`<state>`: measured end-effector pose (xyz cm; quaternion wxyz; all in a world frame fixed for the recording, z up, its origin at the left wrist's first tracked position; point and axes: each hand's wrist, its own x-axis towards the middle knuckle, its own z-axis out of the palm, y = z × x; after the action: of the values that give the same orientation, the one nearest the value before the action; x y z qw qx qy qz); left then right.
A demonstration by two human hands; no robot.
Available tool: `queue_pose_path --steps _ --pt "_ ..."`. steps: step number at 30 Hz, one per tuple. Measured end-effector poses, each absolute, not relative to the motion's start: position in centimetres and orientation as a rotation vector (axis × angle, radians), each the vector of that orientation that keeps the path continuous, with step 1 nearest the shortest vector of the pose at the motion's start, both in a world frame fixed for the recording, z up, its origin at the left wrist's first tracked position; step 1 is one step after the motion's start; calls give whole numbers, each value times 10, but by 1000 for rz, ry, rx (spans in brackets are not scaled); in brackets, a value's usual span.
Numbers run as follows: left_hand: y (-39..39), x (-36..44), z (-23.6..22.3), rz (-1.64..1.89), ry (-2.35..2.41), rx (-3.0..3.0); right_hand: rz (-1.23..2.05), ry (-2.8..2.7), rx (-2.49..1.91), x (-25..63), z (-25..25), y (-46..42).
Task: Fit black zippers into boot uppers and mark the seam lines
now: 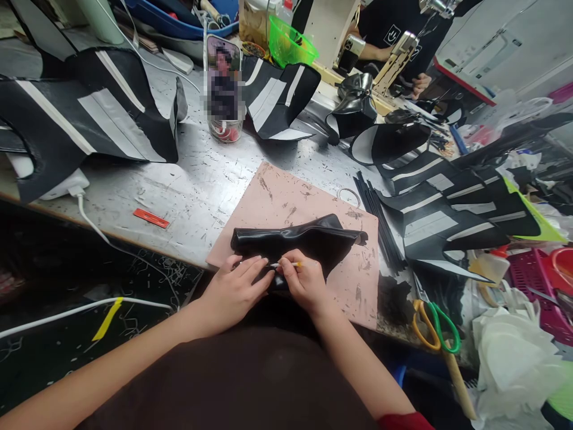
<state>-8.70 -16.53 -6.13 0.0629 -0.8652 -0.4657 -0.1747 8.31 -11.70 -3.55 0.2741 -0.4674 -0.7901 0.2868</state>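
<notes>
A glossy black leather piece (295,239), folded and creased, rests across a pinkish board (268,197) at the table's front edge. My left hand (242,286) grips its near edge, fingers bent over the leather. In a closed pinch, my right hand (304,280) holds a thin pen-like tool (295,264) with a yellow end. The tool's other end points left toward my left fingertips, close to the leather. What lies under my fingers is partly hidden.
Black leather pieces with white strips stand at left (102,107) and right (430,221). A phone (224,77) leans on a cup. Black strips (380,221) and scissors (436,325) lie right of the board. A red strip (151,218) lies left. Another person's hand (421,85) shows behind a machine.
</notes>
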Motion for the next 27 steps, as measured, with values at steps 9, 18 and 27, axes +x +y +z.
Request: queue_pose_path --steps 9,18,27 --pt "-164 -87 -62 -573 -1394 -2602 731 -2111 -1183 83 -38 -118" --pt "-164 -86 -61 -565 -1405 -2608 799 -1974 -1289 92 -37 -117" --pt "-163 -86 -61 -569 -1384 -2601 724 -2080 -1255 91 -36 -116"
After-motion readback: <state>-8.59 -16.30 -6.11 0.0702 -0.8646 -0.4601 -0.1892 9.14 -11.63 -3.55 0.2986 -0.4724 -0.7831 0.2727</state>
